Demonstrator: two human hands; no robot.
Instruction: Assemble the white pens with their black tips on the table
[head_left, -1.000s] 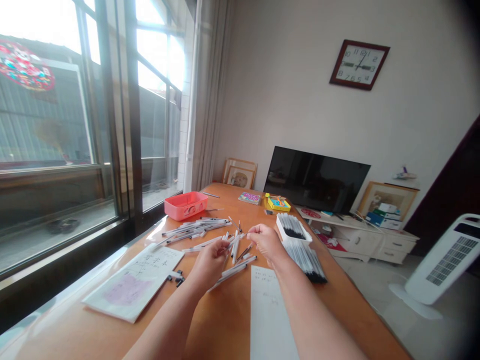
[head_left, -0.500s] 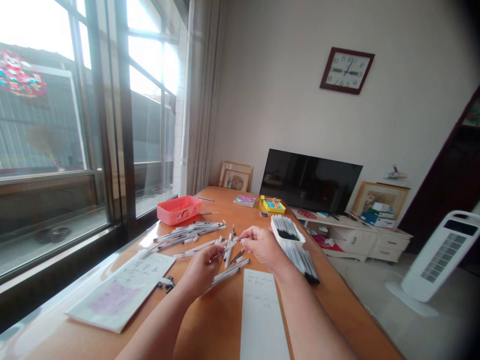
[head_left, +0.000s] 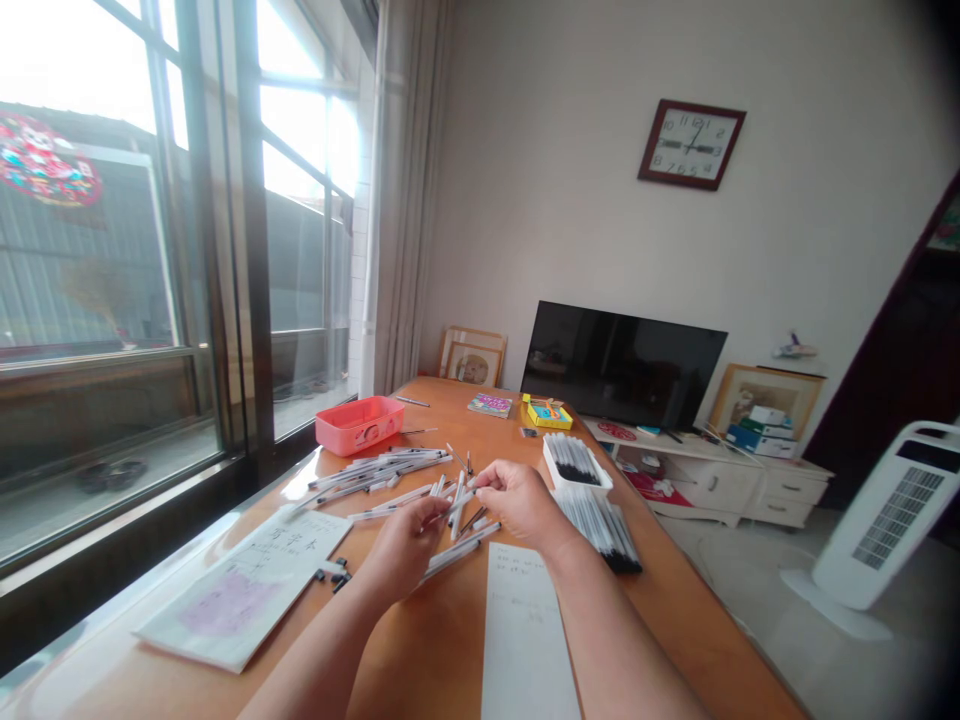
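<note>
Between my two hands a slim whitish pen [head_left: 462, 499] is held just above the table. My left hand [head_left: 411, 545] is closed on its near end, and the fingertips of my right hand [head_left: 517, 500] pinch the far end. Under and around them lie loose pen parts [head_left: 457, 545], some partly hidden by my fingers. A spread of white pens [head_left: 382, 465] lies beyond my left hand. To the right of my right hand, a white tray [head_left: 604, 487] holds upright-packed pens with dark ends, and more pens [head_left: 604, 525] lie in a row before it.
A writing booklet [head_left: 240, 590] lies at left, with small black caps [head_left: 339, 575] by its edge. A paper strip [head_left: 529, 630] is in front of me. Farther back are a pink basket [head_left: 360, 428], a purple booklet [head_left: 490, 404] and a yellow box [head_left: 549, 414].
My right hand has shifted slightly left, closer to my left hand, with the pen still between them. The view has tilted a little.
</note>
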